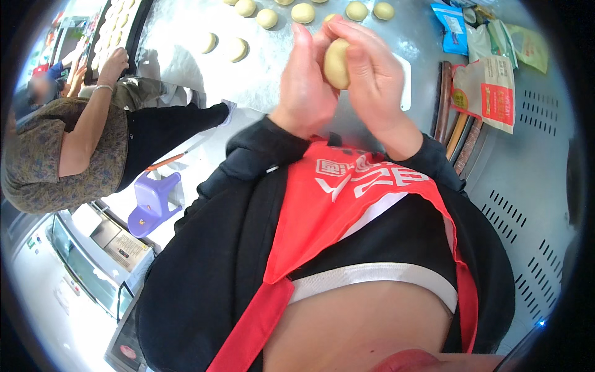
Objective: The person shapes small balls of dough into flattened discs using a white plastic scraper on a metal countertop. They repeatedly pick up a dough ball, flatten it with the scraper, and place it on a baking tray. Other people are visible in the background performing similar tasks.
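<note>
Between my two palms is a smooth, pale yellow dough ball (336, 64). My left hand (309, 86) cups it from the left, and my right hand (375, 79) wraps it from the right with the thumb laid across its side. Both hands are raised in front of the red apron (320, 209), over the near edge of a metal worktable (181, 28). Several more dough balls (303, 13) sit apart from one another on the tabletop beyond my hands. Part of a white flat piece (406, 83) shows behind my right hand.
Rolling pins (445, 100) and a printed paper bag (497, 93) lie at the right, below a blue packet (451, 29). At the left, a co-worker (69, 149) has a hand by a black tray (139, 28) of dough pieces. A purple stool (151, 204) stands on the floor.
</note>
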`<state>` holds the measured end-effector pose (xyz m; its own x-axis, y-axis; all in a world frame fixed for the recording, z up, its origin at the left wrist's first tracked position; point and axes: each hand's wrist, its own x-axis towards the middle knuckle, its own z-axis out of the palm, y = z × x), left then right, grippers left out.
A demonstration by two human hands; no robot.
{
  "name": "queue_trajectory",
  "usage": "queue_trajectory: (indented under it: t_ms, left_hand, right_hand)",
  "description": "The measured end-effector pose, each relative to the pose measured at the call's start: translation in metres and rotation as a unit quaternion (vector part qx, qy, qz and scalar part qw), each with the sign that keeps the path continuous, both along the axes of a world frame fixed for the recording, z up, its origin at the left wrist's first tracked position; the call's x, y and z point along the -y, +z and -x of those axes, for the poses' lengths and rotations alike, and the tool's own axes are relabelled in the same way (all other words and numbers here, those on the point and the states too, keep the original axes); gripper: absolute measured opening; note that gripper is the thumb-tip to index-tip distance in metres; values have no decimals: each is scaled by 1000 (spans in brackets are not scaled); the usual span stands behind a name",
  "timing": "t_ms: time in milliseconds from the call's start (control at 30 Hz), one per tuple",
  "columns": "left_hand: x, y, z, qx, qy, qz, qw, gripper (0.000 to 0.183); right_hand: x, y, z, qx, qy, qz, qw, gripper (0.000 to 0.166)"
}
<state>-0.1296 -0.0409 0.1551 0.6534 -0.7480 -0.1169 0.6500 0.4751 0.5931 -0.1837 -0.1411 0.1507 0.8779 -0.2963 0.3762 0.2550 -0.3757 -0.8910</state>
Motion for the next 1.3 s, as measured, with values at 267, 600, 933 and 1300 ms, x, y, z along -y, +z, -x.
queue_trajectory:
  t_ms: [267,600,933,1300]
  left_hand:
    - [2,-11,3,-222,-9,8,975,55]
    - [-5,-22,-3,-273,-50,22,960,58]
    - [-2,-107,-11,365,63,-324,871,48]
    - [-38,-203,25,398,157,-497,755,93]
  right_hand:
    - [4,-14,-4,15,7,238,971,36]
    - [-1,-20,17,-42,8,331,943,58]
    - [64,-98,51,-105,-203,169,959,81]
    - [71,-145,69,-562,-278,200,753,126]
